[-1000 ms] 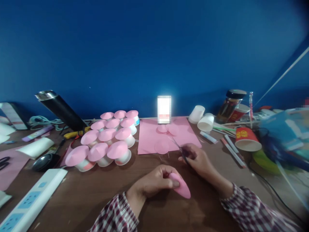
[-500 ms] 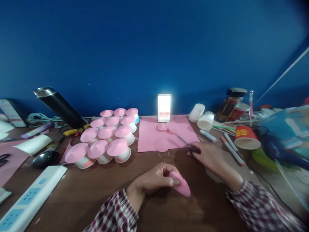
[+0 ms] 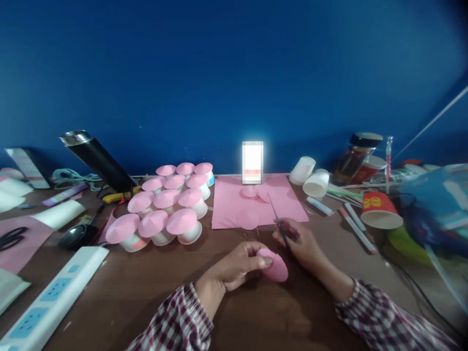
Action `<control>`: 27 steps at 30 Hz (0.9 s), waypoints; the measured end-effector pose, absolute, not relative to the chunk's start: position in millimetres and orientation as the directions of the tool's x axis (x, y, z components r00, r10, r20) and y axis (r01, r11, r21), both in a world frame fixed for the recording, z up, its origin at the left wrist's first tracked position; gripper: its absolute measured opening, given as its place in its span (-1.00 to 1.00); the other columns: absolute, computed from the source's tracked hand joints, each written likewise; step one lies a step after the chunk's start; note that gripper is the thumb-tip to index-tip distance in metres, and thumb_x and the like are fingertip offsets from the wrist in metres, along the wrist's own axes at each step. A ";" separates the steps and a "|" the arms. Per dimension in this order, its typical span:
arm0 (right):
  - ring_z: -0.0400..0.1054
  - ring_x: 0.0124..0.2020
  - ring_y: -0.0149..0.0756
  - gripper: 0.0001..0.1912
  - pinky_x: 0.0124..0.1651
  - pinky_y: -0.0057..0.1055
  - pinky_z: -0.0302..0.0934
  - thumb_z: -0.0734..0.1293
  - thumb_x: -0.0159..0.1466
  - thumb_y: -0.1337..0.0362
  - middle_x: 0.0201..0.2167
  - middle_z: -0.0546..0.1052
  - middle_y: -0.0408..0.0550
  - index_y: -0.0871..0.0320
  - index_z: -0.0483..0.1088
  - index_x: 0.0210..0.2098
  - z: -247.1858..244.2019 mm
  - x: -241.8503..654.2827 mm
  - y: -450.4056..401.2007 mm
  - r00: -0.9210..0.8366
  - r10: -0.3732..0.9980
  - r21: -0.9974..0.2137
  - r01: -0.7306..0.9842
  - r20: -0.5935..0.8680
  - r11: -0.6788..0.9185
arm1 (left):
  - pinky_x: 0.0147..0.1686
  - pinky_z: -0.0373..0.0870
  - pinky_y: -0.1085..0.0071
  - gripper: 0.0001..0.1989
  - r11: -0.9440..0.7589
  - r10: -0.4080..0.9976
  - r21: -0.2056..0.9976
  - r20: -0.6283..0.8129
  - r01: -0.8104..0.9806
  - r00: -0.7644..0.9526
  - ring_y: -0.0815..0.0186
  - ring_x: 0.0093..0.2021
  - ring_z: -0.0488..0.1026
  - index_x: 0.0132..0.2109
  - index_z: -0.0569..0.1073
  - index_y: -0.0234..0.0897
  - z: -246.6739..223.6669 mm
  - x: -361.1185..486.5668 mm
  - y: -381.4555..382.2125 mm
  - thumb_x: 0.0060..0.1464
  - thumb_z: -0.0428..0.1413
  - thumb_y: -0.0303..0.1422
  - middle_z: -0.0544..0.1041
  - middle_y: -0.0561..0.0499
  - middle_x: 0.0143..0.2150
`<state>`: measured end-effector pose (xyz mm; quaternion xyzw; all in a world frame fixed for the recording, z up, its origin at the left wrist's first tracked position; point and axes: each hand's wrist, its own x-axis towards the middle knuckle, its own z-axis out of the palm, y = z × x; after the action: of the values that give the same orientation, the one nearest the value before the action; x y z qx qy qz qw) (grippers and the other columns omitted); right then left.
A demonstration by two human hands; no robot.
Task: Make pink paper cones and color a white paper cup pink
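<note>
Low in the middle, my left hand (image 3: pixel 239 267) pinches a pink paper disc (image 3: pixel 276 266) between thumb and fingers. To its right, my right hand (image 3: pixel 298 243) holds dark scissors (image 3: pixel 277 213), whose blades point up and away over a pink sheet (image 3: pixel 228 204). A loose pink circle (image 3: pixel 247 219) lies at the front of that sheet, and more cut pink pieces (image 3: pixel 250 192) rest farther back on it. On the left stand several paper cups topped with pink cones (image 3: pixel 183 222).
A white power strip (image 3: pixel 54 292) and a black ladle-like item (image 3: pixel 75 236) lie at the left, below a black flask (image 3: pixel 100 163). White cups (image 3: pixel 316 183), a red cup (image 3: pixel 380 210) and glue sticks (image 3: pixel 356 230) are at the right. A lit phone (image 3: pixel 252 162) stands behind.
My right hand has moved left and nearer my left hand, bringing the scissors up off the sheet's edge. The pink disc in my left hand has tilted slightly. The view has shifted a little.
</note>
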<state>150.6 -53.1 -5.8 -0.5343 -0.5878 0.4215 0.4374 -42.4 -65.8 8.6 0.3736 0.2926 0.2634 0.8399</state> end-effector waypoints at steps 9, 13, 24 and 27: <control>0.44 -0.35 -0.24 -0.64 -0.29 -0.38 0.32 0.37 0.13 0.18 -0.38 0.55 -0.03 0.19 0.35 -0.12 -10.0 151.6 -52.8 -0.075 0.995 -0.938 0.337 0.061 0.083 | -0.34 0.24 0.43 -0.78 0.616 0.686 0.743 -0.343 -0.261 0.642 0.36 -0.41 0.42 -0.37 0.44 -0.37 6.7 -38.6 -65.2 -0.18 0.28 -0.36 0.47 -0.01 -0.44; 0.46 -0.35 -0.23 -0.64 -0.30 -0.38 0.33 0.37 0.13 0.17 -0.38 0.56 -0.03 0.18 0.36 -0.12 -10.3 151.7 -52.5 -0.083 0.995 -0.930 0.359 0.058 0.084 | -0.31 0.25 0.40 -0.79 0.619 0.675 0.742 -0.335 -0.258 0.657 0.34 -0.40 0.42 -0.37 0.44 -0.39 6.6 -38.4 -65.3 -0.16 0.27 -0.36 0.47 -0.04 -0.43; 0.47 -0.34 -0.21 -0.65 -0.30 -0.37 0.34 0.36 0.13 0.18 -0.38 0.56 -0.03 0.19 0.36 -0.11 -14.5 152.6 -51.5 -0.079 0.996 -0.935 0.349 0.035 0.061 | -0.32 0.27 0.42 -0.77 0.636 0.671 0.722 -0.340 -0.274 0.659 0.34 -0.41 0.42 -0.37 0.46 -0.40 4.9 -39.1 -64.6 -0.19 0.29 -0.35 0.46 -0.02 -0.45; 0.47 -0.33 -0.20 -0.64 -0.28 -0.36 0.34 0.36 0.13 0.17 -0.37 0.57 -0.01 0.20 0.35 -0.11 -15.3 152.5 -51.5 -0.077 0.996 -0.938 0.342 0.037 0.061 | -0.34 0.27 0.43 -0.78 0.633 0.670 0.722 -0.331 -0.279 0.665 0.35 -0.42 0.42 -0.37 0.46 -0.41 1.8 -39.0 -65.0 -0.17 0.27 -0.36 0.46 -0.02 -0.46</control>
<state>152.5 -51.5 -15.3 -0.5494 -0.6090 0.4093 0.3998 -39.0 -65.0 1.8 0.3253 0.3004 0.2784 0.8523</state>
